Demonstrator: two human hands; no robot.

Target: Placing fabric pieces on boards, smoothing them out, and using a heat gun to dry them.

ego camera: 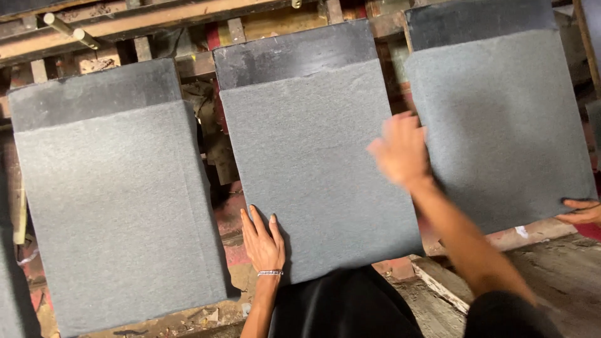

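Narrow gaps [210, 156] between grey boards [313, 163]

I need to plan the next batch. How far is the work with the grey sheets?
Three grey sheets lie on the wooden rack: the left sheet looks settled and untouched. In hand is the middle sheet, with the left hand at its lower corner and the blurred right hand at its right edge. The right sheet has another person's fingers on it.

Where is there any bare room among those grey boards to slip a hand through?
One narrow gap runs between the left board and the middle board, above the left hand. A slimmer gap separates the middle board from the right board, but the blurred right hand crosses it. Another person's fingers hold the right board's lower corner.
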